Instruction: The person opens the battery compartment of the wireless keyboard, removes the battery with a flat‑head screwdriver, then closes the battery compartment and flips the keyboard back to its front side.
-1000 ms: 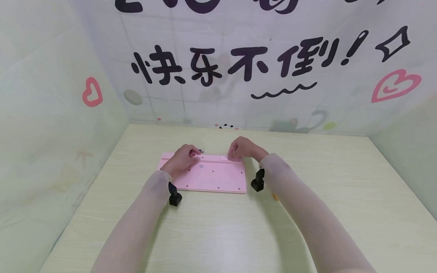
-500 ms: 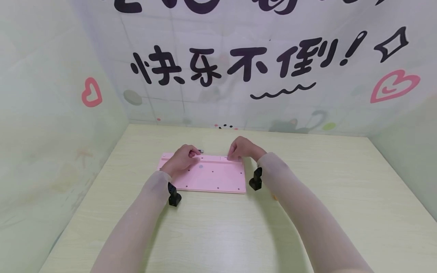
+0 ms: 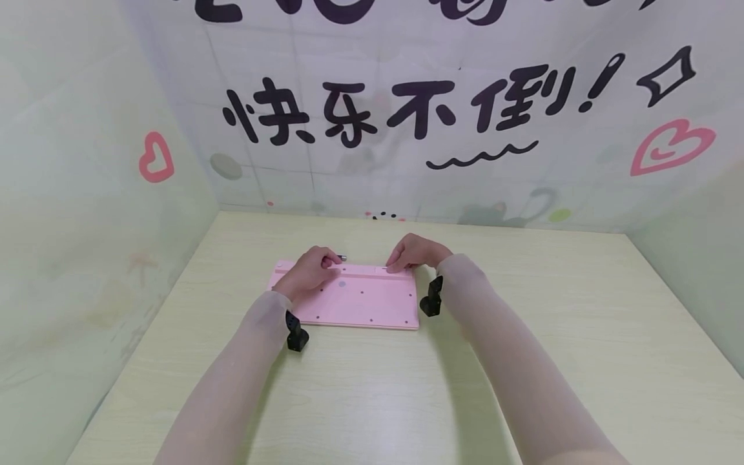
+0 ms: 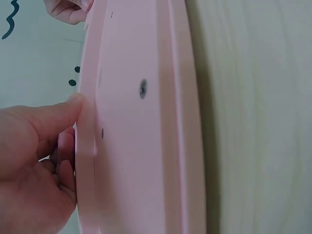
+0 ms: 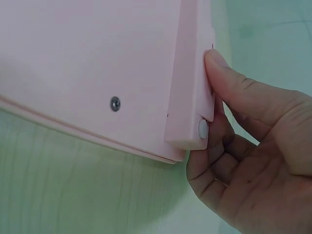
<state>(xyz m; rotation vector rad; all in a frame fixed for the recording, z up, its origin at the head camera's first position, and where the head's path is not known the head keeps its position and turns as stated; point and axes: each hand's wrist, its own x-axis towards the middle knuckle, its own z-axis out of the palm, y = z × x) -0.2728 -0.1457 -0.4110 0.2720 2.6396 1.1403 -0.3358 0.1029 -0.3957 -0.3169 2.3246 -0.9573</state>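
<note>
A pink keyboard (image 3: 363, 303) lies face down on the table, its underside showing dark screws and a raised ridge along the far edge. My left hand (image 3: 309, 270) grips that edge left of the middle. In the left wrist view, the thumb (image 4: 53, 117) lies on the ridge and the other fingers curl behind it. At the ridge's right end is a battery cover (image 5: 206, 105). My right hand (image 3: 414, 252) holds the keyboard there, thumb on the cover and fingers curled behind the edge. A round light rubber foot (image 5: 203, 128) shows beside those fingers.
A small metallic cylinder (image 3: 343, 258) lies just beyond the keyboard's far edge, close to the left fingers. The pale wood table (image 3: 372, 387) meets a printed cloth backdrop (image 3: 372, 181) at the back. Black wrist cameras sit on both sleeves.
The right wrist has shifted slightly left and tipped up, with the thumb still at the battery cover. The left hand and the keyboard stay where they were.
</note>
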